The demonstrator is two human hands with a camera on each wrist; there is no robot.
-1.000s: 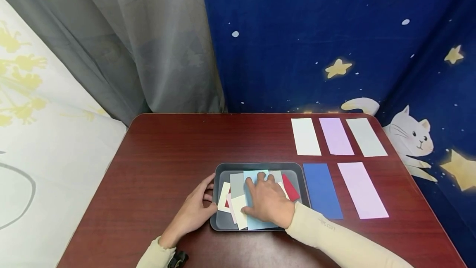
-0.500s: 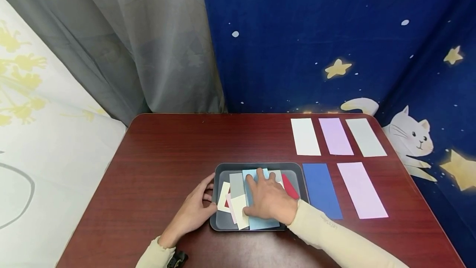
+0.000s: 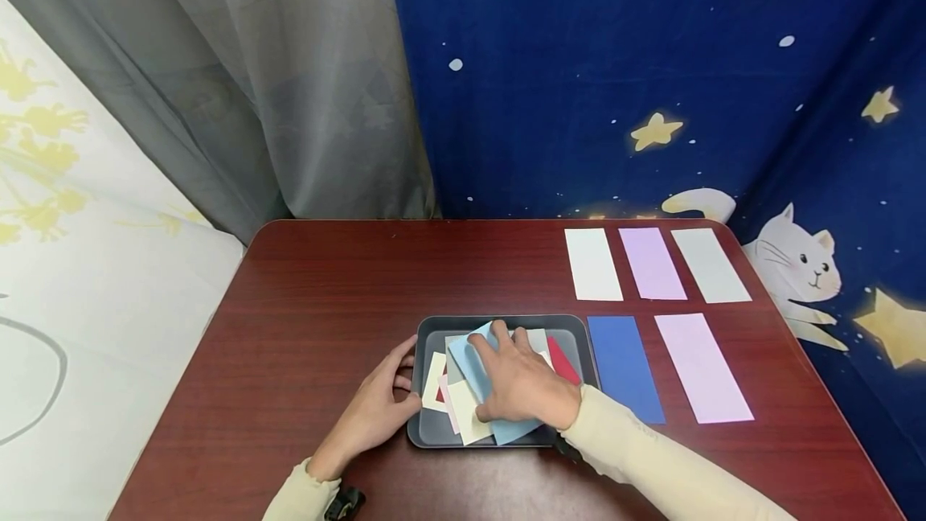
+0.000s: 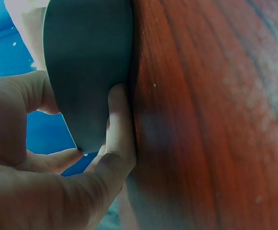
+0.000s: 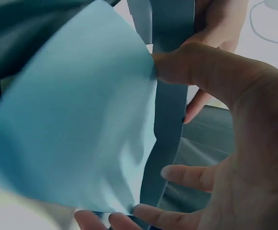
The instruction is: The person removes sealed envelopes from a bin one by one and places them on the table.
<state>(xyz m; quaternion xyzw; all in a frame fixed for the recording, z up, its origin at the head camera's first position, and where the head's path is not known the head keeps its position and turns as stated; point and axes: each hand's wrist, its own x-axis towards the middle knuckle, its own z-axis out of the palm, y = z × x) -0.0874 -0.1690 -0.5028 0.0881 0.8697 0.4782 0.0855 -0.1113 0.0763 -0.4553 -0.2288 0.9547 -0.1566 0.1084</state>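
Note:
A dark grey tray (image 3: 434,428) holds several loose paper cards. My right hand (image 3: 526,383) reaches into it and grips a light blue card (image 5: 81,105), thumb at one edge and fingertips at another. The card bows slightly in the right wrist view and slants over the other cards. Beneath and around it show a cream card (image 3: 465,408), a red one (image 3: 561,362) and a grey one (image 3: 537,339), partly covered. My left hand (image 3: 378,407) holds the tray's left end, with the thumb at the rim and a finger along the lower outside wall in the left wrist view.
On the reddish-brown table (image 3: 325,288), a blue card (image 3: 626,368) and a pale pink card (image 3: 704,368) lie right of the tray. Behind them are a white card (image 3: 593,264), a lilac card (image 3: 653,264) and a pale grey card (image 3: 711,265). Curtains hang behind the table.
The light blue card has turned, its far end swinging left over the grey card. My right fingers have shifted slightly left and away from me with it. The left hand stays on the tray.

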